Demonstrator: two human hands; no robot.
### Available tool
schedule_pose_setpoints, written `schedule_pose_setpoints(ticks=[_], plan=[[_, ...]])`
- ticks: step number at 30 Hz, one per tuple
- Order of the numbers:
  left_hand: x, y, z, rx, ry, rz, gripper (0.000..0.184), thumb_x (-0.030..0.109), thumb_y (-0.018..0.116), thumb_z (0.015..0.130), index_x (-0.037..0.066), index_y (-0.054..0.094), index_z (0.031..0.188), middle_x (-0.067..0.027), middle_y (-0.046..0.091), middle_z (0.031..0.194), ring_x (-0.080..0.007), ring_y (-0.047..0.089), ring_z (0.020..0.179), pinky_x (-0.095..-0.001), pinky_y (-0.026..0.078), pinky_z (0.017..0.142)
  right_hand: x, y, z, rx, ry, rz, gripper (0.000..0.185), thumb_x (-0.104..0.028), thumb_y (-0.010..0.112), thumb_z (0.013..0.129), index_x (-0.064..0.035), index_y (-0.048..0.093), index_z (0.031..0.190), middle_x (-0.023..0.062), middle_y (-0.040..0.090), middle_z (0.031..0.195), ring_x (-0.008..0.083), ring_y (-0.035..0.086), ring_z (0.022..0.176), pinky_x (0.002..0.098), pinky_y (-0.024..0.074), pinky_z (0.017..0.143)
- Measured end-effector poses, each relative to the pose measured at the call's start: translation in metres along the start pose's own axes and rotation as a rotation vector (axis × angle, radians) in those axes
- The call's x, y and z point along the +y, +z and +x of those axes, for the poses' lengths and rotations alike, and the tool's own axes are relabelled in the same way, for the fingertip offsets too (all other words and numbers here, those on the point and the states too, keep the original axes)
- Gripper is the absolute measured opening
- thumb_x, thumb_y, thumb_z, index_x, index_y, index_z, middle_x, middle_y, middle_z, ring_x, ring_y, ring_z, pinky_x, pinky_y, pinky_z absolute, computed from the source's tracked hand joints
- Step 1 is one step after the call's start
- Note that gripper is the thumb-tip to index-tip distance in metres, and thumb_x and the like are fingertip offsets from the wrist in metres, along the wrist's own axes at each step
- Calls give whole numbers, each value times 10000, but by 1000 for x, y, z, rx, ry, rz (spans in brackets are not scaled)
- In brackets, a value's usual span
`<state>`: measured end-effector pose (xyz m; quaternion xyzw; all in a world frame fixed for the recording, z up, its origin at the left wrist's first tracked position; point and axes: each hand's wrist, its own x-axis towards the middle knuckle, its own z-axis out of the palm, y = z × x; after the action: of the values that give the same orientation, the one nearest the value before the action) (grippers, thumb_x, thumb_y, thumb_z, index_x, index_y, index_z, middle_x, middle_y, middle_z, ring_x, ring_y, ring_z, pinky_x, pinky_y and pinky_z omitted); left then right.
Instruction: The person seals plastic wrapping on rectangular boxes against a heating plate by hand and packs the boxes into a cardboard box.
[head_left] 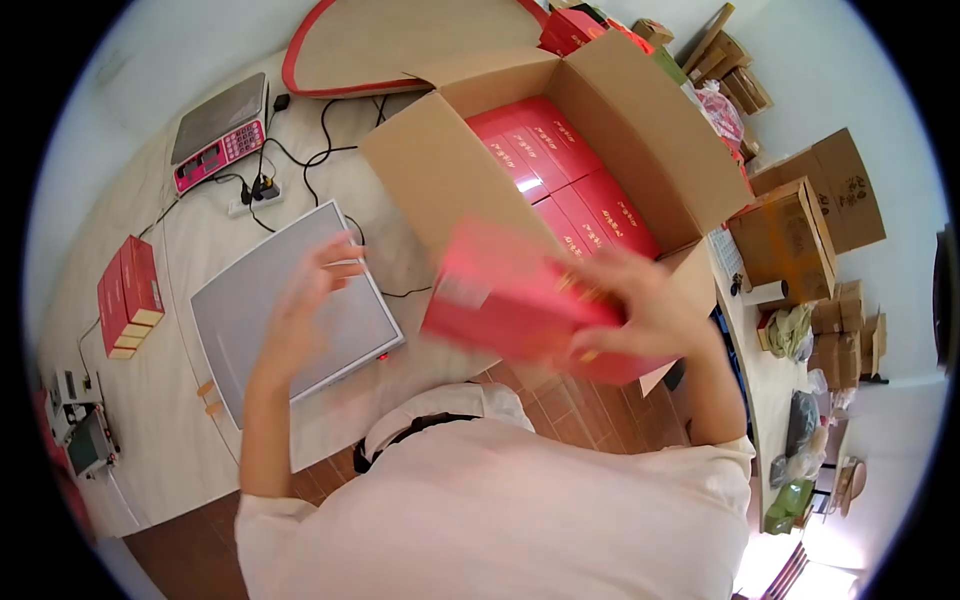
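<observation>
In my right hand (645, 305) is a red gift box (520, 325), gripped at its right end and tilted in front of my body; motion blurs it. A pale label shows on its left end. My left hand (310, 290) is raised over a grey flat panel (290, 310) with a white frame, fingers apart and nothing in them. Beyond the held box stands an open cardboard carton (455, 165), its flaps spread. Inside it lie several red boxes (545, 140) with gold lettering, packed side by side.
A pink-and-silver weighing scale (220, 130) stands at the back left, with black cables and a power strip (255, 200) near it. Red boxes (130, 295) stand on the left of the table (165, 450). Cardboard boxes (785, 240) and bags line the right side.
</observation>
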<state>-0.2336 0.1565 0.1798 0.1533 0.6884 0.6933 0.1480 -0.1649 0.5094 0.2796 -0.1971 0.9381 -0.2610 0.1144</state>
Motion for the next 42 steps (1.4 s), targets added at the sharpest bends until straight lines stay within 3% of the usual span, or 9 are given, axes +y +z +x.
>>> schedule_pose_setpoints(ticks=[2,5,12,16,23,26,33,39,42], plan=[[-24,-10,-12,250,-44,-89,578,469,405,962,54,399,1363,-90,532,1241,-198,509,1143,-356,363,970,12,-26,-7,274,149,-96,801,-327,779,660,-139,461,1371,114,562,934,260,569,838,337,469,784],[-69,-5,-35,347,-206,-143,513,420,419,968,63,443,1336,-85,556,1222,-182,536,1087,-341,380,943,46,-38,-3,379,399,-286,762,-350,755,690,-185,461,1373,115,548,896,282,582,835,348,478,767],[-93,30,-50,342,-551,-82,446,361,436,974,67,471,1306,-99,557,1183,-187,547,1054,-324,414,902,154,1,32,184,412,-333,658,-470,674,739,-216,508,1322,172,558,914,330,608,852,413,489,738],[-82,33,-31,370,-564,-54,442,355,437,972,61,473,1300,-99,550,1170,-192,545,1049,-323,415,897,175,22,59,24,388,-431,664,-463,659,748,-203,482,1333,185,567,953,330,614,870,429,497,729],[-81,36,-9,407,-543,-42,422,329,434,975,51,478,1288,-99,559,1161,-184,547,1040,-315,410,897,200,82,65,141,393,-308,691,-426,623,779,-213,377,1388,212,534,998,357,600,864,445,513,695],[-90,37,-12,402,-587,-46,415,321,428,977,47,480,1283,-98,563,1161,-182,549,1040,-315,413,897,197,90,55,18,474,-268,698,-436,606,806,-201,342,1408,217,521,1023,349,591,886,432,518,666],[-90,45,-9,357,-623,-31,407,316,425,977,53,484,1281,-100,562,1169,-181,549,1047,-317,416,904,217,140,40,71,506,-339,648,-403,543,881,-143,303,1424,195,515,1067,327,591,894,414,522,655],[-90,37,-25,362,-603,-37,428,337,422,982,49,472,1295,-91,561,1165,-169,548,1033,-297,416,893,207,120,55,217,446,-352,489,-304,582,870,-88,464,1292,153,572,1005,308,596,881,404,518,694],[-97,26,-44,443,-584,-75,412,322,433,979,49,482,1284,-90,571,1152,-171,557,1029,-294,426,884,160,88,84,416,245,-374,379,-218,597,855,-62,543,1196,150,593,932,309,600,859,393,506,719]])
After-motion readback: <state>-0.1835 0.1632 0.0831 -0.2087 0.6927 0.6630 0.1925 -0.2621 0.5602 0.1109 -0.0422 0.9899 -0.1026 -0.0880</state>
